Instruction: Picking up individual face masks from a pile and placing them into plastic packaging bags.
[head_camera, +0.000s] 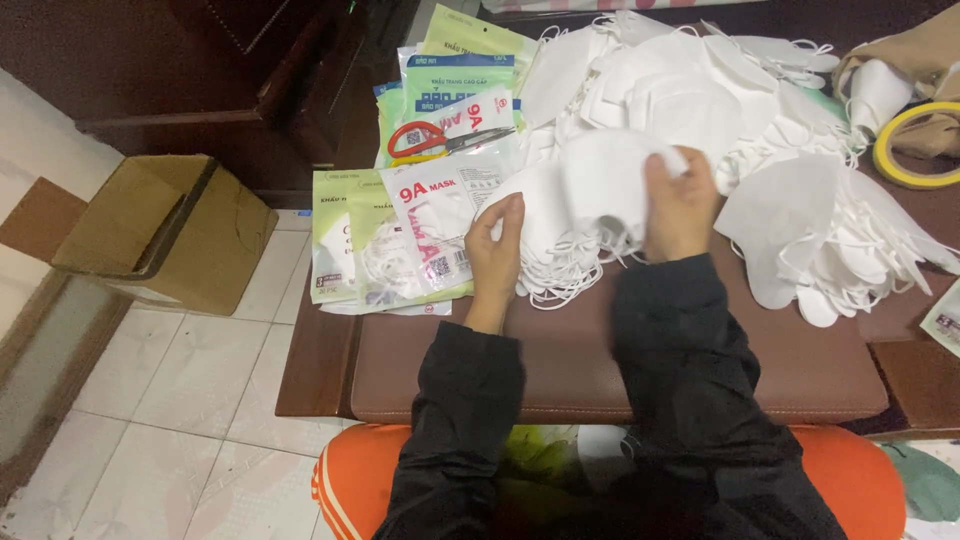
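Both hands pinch one white mask (600, 180): right hand (680, 205) closed on its top edge, left hand (497, 250) closed on its lower left corner, spreading it flat above a stack. Loose masks (760, 120) heap at one o'clock; packets (420, 230) and scissors (450, 138) crowd nine to eleven; tape roll (910, 145) at two; box (160, 230) on the floor.

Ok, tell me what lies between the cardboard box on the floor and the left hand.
In the head view, clear mask packets lie on the table between the cardboard box and the left hand, past a strip of tiled floor.
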